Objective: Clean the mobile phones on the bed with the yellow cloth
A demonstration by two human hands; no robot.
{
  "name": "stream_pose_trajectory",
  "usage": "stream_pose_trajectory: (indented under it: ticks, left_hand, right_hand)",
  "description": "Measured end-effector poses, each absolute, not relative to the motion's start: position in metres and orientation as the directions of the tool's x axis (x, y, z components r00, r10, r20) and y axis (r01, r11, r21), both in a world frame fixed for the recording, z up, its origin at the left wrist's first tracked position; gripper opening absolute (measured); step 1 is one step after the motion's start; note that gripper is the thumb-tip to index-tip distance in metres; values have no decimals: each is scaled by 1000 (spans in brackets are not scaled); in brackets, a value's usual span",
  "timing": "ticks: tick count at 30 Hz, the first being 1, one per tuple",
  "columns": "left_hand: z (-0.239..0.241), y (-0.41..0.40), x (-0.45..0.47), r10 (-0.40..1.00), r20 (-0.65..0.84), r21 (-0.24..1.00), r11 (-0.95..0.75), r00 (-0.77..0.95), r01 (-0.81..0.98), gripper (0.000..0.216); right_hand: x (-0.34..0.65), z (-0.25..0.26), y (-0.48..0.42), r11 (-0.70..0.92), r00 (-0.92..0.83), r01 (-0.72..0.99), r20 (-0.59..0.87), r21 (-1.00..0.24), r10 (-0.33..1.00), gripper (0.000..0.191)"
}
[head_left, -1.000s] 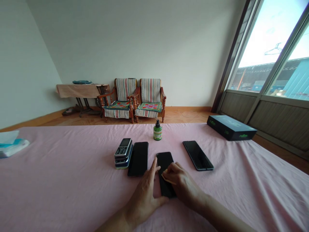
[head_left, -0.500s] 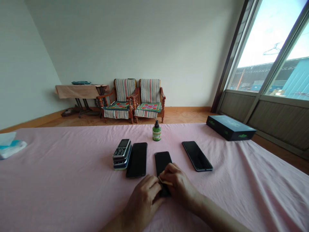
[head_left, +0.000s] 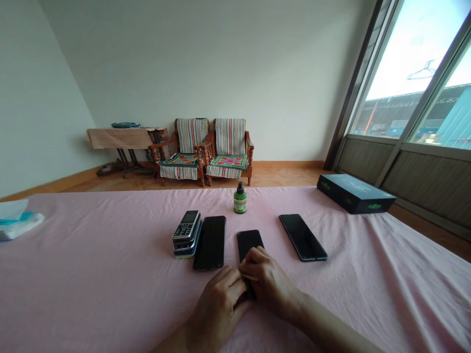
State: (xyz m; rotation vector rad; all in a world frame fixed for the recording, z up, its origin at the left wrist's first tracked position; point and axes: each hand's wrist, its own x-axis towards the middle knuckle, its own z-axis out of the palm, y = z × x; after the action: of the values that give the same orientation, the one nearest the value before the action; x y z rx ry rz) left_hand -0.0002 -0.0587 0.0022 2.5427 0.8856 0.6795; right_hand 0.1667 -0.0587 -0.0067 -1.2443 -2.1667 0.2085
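A black smartphone (head_left: 249, 242) lies screen up on the pink tablecloth (head_left: 91, 274), its near half hidden under both hands. My left hand (head_left: 219, 306) has its fingers curled against the phone's left edge near the bottom. My right hand (head_left: 268, 280) rests on the screen, fingers closed on a small pale yellowish cloth or pad (head_left: 246, 275) that only just shows. A second black phone (head_left: 210, 235) lies just to the left, a third (head_left: 302, 237) to the right. A small green bottle with a black cap (head_left: 240, 199) stands behind them.
A stack of phones topped by a keypad phone (head_left: 187, 232) sits left of the black phones. A dark box (head_left: 355, 193) lies at the far right corner, a tissue pack (head_left: 16, 223) at the far left edge. Two striped armchairs (head_left: 206, 149) and a side table (head_left: 121, 137) stand by the wall.
My left hand's fingers went from stretched beside the phone to curled against its edge. My right hand slid slightly back toward me on the screen. The view shifted a little.
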Motion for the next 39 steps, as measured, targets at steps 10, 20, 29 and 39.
stream_pose_trajectory:
  ticks: [10, 20, 29, 39]
  left_hand:
    - [0, -58, 0, 665, 309, 462, -730, 680, 504, 15]
    - [-13, -51, -4, 707, 390, 621, -675, 591, 398, 83]
    - [-11, -45, -6, 704, 323, 654, -649, 633, 389, 81]
    - [-11, -46, -5, 728, 310, 683, -618, 612, 390, 84]
  right_hand:
    - [162, -2, -32, 475, -272, 774, 459, -418, 846, 28]
    - [165, -6, -90, 528, -320, 692, 446, -492, 836, 25]
    - [169, -1, -97, 517, -338, 676, 403, -524, 850, 26]
    - [167, -3, -98, 515, -328, 696, 416, -501, 848, 26]
